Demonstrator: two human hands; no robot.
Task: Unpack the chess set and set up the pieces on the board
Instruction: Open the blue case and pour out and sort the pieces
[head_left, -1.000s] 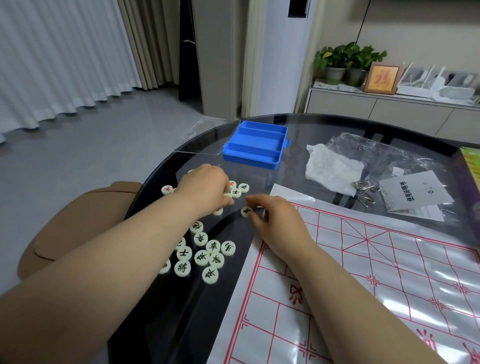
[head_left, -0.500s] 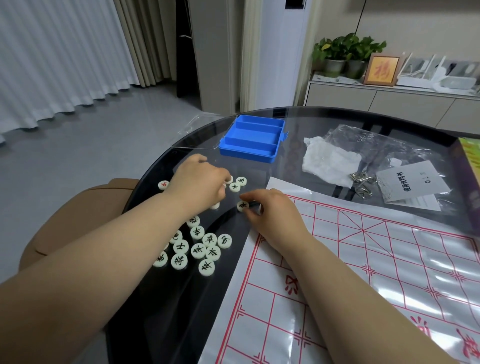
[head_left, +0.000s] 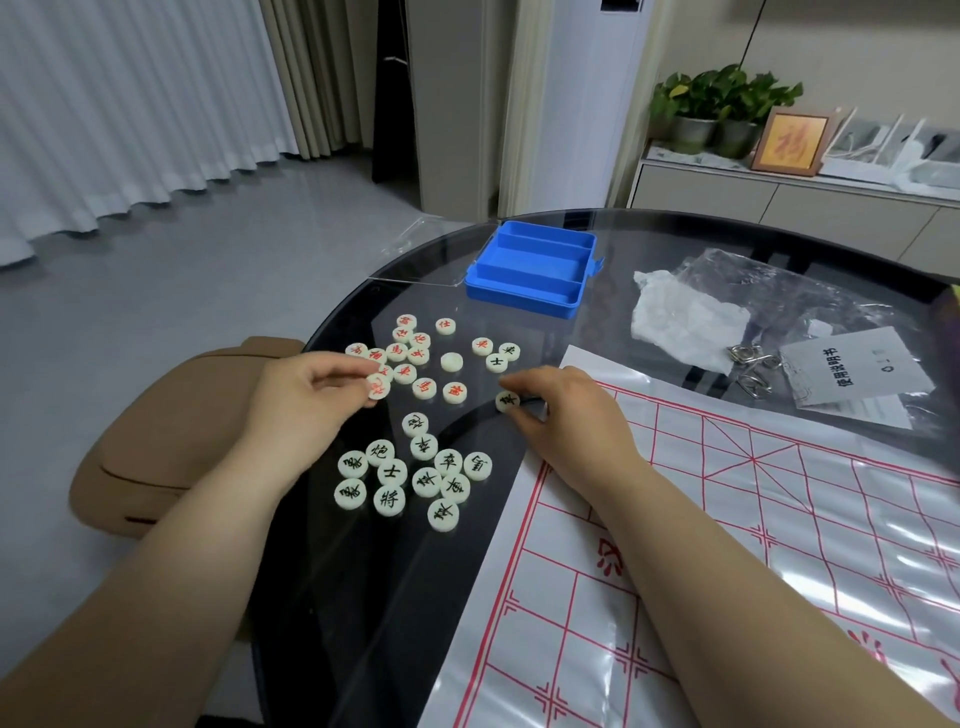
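Note:
Round cream chess pieces lie on the dark glass table (head_left: 363, 597). Several red-lettered pieces (head_left: 410, 358) form the far group and several black-lettered pieces (head_left: 415, 478) the near group. My left hand (head_left: 306, 395) pinches a red-lettered piece (head_left: 378, 387) at the left edge of the red group. My right hand (head_left: 566, 415) pinches a black-lettered piece (head_left: 507, 400) just left of the board. The white paper board with red lines (head_left: 727, 545) lies on the right with no pieces on it. The open blue plastic box (head_left: 535, 267) sits behind the pieces.
A clear lid (head_left: 421, 254) lies left of the blue box. Crumpled white paper (head_left: 680, 322), clear plastic bags with a printed leaflet (head_left: 852, 369) and metal ring puzzles (head_left: 753, 364) lie behind the board. A tan chair (head_left: 166, 431) stands left of the table.
My left hand has drawn back to the left, uncovering the red group, and now pinches a red piece. My right hand stays on its black piece. The camera has tilted.

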